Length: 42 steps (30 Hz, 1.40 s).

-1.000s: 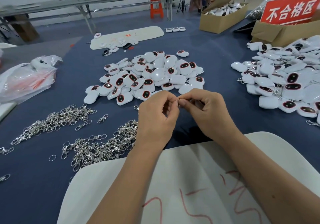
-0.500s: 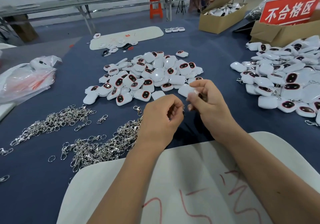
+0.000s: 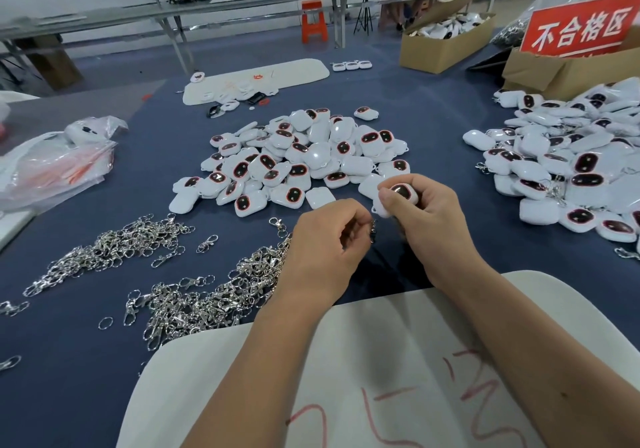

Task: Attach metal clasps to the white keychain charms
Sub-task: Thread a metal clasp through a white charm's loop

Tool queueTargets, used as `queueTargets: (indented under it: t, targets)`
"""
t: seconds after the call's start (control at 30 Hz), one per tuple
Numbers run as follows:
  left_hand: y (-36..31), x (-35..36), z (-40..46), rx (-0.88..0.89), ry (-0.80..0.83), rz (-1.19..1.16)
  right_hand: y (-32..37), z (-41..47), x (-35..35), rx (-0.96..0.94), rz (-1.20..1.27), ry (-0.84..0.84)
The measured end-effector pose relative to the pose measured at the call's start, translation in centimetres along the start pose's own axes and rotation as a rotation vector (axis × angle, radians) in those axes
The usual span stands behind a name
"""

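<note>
My right hand [image 3: 429, 219] grips a white keychain charm [image 3: 398, 196] with a dark oval face, lifted just in front of the middle heap of charms [image 3: 304, 160]. My left hand [image 3: 325, 250] sits close beside it, fingers curled, pinching a small metal clasp [image 3: 373, 231] that hangs from its fingertips. The clasp and the charm are a short gap apart. A pile of loose silver clasps [image 3: 214, 295] lies on the blue table to the left of my left wrist.
A second clasp pile [image 3: 114, 250] lies further left. A heap of charms with clasps [image 3: 568, 170] fills the right side. Cardboard boxes [image 3: 446, 42] and a red sign [image 3: 581, 28] stand behind. A plastic bag [image 3: 52, 167] is at left, a white board [image 3: 381, 378] under my forearms.
My hands came apart from working together. The right hand reached to the heap's edge, took a charm and brought it back; the left hand stayed low with the clasp.
</note>
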State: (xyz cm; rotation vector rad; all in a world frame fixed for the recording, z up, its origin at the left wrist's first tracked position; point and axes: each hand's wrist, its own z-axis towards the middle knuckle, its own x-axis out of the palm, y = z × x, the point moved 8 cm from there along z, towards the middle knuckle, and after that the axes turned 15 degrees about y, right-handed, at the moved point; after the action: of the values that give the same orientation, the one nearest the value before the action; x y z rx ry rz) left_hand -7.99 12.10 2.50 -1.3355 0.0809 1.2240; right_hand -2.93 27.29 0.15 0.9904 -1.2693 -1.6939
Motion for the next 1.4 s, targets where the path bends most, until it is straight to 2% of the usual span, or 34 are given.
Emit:
queueTargets:
  t: [0.9, 1.27, 1.4]
  targets:
    - [0.2, 0.6, -0.2, -0.059, 0.076, -0.04, 0.9, 0.0, 1.1, -0.065, -0.16, 0.098]
    - [0.9, 0.9, -0.1, -0.151, 0.09, 0.012, 1.5, -0.2, 1.9, -0.094, -0.355, 0.132]
    - [1.5, 0.8, -0.2, -0.19, 0.049, -0.034, 1.6, -0.3, 1.9, -0.095, -0.317, 0.127]
